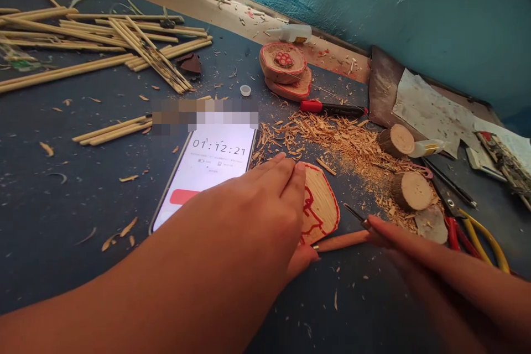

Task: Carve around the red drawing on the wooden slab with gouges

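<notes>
My left hand [265,204] lies flat, fingers together and stretched out, pressing on a flat wood slice [321,204] with a red outline and red drawing. Its thumb sits under the slice's near edge. My right hand [394,235] reaches in from the right, a little blurred, fingers pinched on a carving tool with a wooden handle [342,240] and a thin metal tip [354,214] next to the slice's right edge. A phone [207,168] showing a timer lies just left of my left hand.
Wood shavings [340,138] spread behind the slice. Two log rounds [410,191] and a small glue bottle [429,147] sit right, with pliers [477,232]. Stacked painted wood slices [284,69], a red-capped marker [332,109] and bamboo sticks [103,38] lie farther back.
</notes>
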{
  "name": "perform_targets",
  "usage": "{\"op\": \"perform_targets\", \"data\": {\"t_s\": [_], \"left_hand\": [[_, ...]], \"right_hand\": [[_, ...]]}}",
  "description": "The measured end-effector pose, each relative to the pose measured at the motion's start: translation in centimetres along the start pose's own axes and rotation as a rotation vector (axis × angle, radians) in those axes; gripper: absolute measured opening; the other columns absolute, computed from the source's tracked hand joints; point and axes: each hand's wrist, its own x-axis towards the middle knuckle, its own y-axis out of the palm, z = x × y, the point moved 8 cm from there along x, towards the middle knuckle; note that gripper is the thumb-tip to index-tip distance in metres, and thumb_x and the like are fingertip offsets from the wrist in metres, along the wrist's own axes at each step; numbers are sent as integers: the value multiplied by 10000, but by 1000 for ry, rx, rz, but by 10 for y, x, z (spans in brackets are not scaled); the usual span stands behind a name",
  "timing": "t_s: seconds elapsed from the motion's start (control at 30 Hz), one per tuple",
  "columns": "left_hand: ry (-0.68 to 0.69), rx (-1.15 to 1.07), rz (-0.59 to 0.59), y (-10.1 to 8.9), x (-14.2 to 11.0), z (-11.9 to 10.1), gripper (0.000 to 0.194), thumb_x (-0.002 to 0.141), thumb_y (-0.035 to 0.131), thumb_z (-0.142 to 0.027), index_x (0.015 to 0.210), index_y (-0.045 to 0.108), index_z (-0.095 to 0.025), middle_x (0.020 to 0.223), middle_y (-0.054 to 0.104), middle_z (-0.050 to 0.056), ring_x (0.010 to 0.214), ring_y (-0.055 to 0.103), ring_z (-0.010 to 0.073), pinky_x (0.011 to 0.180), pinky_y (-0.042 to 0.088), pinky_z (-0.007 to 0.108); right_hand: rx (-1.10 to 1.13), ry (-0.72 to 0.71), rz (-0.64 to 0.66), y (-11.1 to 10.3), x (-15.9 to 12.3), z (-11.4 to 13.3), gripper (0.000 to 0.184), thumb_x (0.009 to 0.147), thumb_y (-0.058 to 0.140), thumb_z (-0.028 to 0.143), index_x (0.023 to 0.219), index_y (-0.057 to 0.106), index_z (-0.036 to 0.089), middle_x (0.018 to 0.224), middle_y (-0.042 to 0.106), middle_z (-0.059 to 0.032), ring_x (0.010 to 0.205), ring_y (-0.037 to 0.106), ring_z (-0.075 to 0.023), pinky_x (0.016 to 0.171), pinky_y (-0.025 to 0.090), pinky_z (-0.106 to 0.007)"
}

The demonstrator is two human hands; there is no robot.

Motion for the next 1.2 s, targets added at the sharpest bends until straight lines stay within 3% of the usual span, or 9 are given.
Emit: {"op": "perform_targets", "data": {"t_s": [0.13, 0.2, 0.33, 0.47, 0.63, 0.8, 0.97, 1.1, 1.2], "left_hand": [[-11, -9, 22, 2, -5, 8, 549, 1132, 814, -336, 1675, 807, -260, 1726, 867, 148, 1522, 893, 408, 1313, 757, 501], [-25, 20, 15, 2, -4, 10, 581, 1189, 711, -343, 1747, 741, -186, 1787, 823, 210, 1501, 909, 414, 1215, 809, 492], [-1, 75, -11, -2, 2, 5, 652, 1166, 706, -319, 1746, 692, -20, 1754, 815, 319, 1483, 913, 483, 1177, 836, 590], [10, 67, -10, -5, 4, 1, 538, 1075, 785, -283, 1571, 775, -76, 1640, 852, 330, 1364, 940, 490, 1072, 868, 583], [-41, 54, 27, -4, 7, 4, 256, 1011, 884, -346, 1230, 807, -239, 1407, 895, 252, 1095, 947, 474, 789, 870, 577], [-14, 107, 5, -2, 5, 6, 261, 1050, 835, -400, 1267, 808, -258, 1409, 887, 230, 1209, 920, 501, 877, 864, 603], [-50, 92, 26, 1, 2, 10, 350, 1045, 856, -431, 1337, 779, -254, 1558, 845, 263, 1177, 929, 504, 690, 835, 550], [-56, 103, 32, -1, 1, 10, 393, 1051, 854, -445, 1381, 790, -243, 1604, 827, 264, 1228, 919, 519, 636, 805, 521], [-41, 133, 39, 0, 0, 10, 560, 1070, 838, -452, 1578, 741, -238, 1689, 786, 258, 1425, 857, 558, 710, 806, 518]], "right_hand": [[-54, 93, 0, -12, 38, 11, 591, 1247, 743, 412, 1827, 753, 524, 1527, 976, 11, 1118, 1019, -375, 924, 881, -488], [-27, 14, -60, -16, 62, 34, 467, 1294, 709, 476, 1755, 783, 497, 1413, 1000, 11, 1018, 1010, -272, 853, 852, -351], [197, 38, -62, 6, 95, 44, 437, 1306, 714, 431, 1720, 817, 338, 1365, 986, -94, 1043, 989, -268, 828, 832, -334], [267, 40, -78, 26, 94, 37, 553, 1272, 803, 439, 1810, 723, 342, 1344, 977, -72, 938, 953, -218, 771, 799, -286], [208, 46, -166, 17, 88, 30, 426, 1314, 717, 406, 1732, 746, 331, 1161, 946, -31, 790, 875, -178, 682, 738, -249], [104, 21, -197, 14, 89, 32, 500, 1271, 778, 391, 1756, 767, 268, 1243, 971, -83, 887, 924, -223, 807, 790, -310], [8, 7, -199, 15, 88, 35, 548, 1285, 756, 515, 1790, 736, 302, 1069, 918, -50, 661, 796, -205, 535, 647, -307], [-23, 19, -215, 3, 90, 32, 425, 1336, 650, 416, 1712, 761, 252, 1152, 952, -88, 817, 907, -235, 730, 772, -332], [3, -21, -160, -8, 87, 31, 331, 1364, 607, 437, 1623, 801, 367, 1272, 995, -17, 921, 966, -203, 801, 780, -271]]}}
